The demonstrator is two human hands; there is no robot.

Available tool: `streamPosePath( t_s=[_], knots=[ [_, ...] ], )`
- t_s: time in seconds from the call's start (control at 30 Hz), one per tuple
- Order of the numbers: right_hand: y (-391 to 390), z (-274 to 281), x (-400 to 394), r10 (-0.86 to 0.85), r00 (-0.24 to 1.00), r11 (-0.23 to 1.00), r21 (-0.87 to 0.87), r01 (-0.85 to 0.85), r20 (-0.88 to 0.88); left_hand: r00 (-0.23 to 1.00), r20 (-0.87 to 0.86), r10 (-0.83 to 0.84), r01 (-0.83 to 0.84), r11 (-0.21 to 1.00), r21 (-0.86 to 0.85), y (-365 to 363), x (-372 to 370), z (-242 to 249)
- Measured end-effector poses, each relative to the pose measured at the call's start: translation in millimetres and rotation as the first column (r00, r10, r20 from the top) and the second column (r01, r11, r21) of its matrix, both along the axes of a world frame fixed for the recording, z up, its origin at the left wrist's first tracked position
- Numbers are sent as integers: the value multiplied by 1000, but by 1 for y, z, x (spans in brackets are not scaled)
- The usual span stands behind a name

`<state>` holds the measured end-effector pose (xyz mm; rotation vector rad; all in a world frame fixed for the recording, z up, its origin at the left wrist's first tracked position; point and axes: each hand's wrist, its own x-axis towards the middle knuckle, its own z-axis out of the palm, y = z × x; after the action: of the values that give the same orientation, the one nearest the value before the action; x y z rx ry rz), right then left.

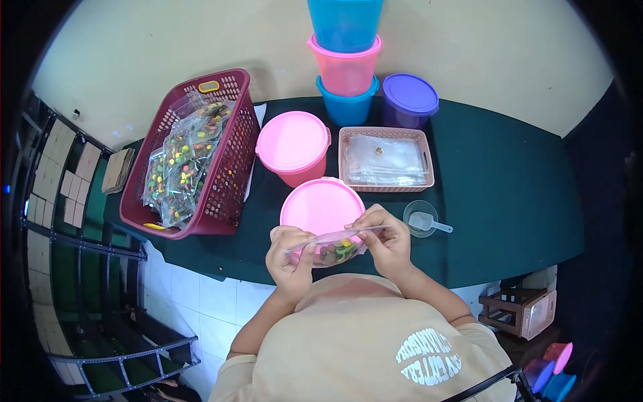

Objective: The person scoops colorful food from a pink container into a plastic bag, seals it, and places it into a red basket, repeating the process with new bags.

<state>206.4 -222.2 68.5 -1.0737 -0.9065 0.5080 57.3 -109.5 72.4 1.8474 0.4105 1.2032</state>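
Note:
Between my two hands is a clear plastic bag (339,252) with green, yellow and brown pieces at its bottom. My left hand (289,260) pinches the bag's top edge at one end. At the other end my right hand (384,242) grips the same edge between thumb and fingers. Just beyond the bag stands a tub with a pink lid (320,206), partly hidden by my hands and the bag. To the right of my right hand, a small clear bowl (414,207) holds a white scoop (423,222).
A maroon basket (231,194) at the left holds several filled bags (184,161). Another pink-lidded tub (293,142) stands behind, beside a pink tray (429,175) of flat clear bags (385,164). Stacked tubs (346,70) and a purple tub (410,97) stand against the wall.

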Motion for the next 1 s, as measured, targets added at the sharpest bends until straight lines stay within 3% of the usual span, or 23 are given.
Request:
streamPosePath(
  t_s=[0.17,0.23,0.27,0.37,0.43,0.57,0.67,0.77,0.83,1.0],
  knots=[
    [0,-1,-4,-50,999,998,26,50,15,1000,20,-16,15,997,71,-1,1,6],
    [1,5,-1,94,982,995,41,-88,-165,999,36,-23,22,999,31,-1,2,8],
    [1,5,1,95,982,995,41,-90,-165,999,36,-21,20,999,31,1,2,9],
    [2,4,4,140,987,990,-8,-141,-85,987,15,-163,163,987,2,3,3,9],
    [0,6,5,135,988,991,-33,-133,74,972,43,-231,235,966,-110,1,6,6],
    [-2,6,1,109,986,994,-36,-106,126,984,-26,-175,171,979,-112,-3,3,8],
    [-4,6,-5,78,990,997,-34,-75,118,991,-54,-124,125,992,9,-6,3,11],
    [-1,8,-5,124,992,992,14,-124,-13,994,-69,-88,90,996,23,-6,4,12],
    [0,16,-3,189,967,977,-62,-202,-172,988,-53,-148,149,989,14,-4,5,12],
    [1,10,-2,187,974,975,-97,-200,-126,986,-104,-127,133,989,59,-9,8,16]
  ],
)
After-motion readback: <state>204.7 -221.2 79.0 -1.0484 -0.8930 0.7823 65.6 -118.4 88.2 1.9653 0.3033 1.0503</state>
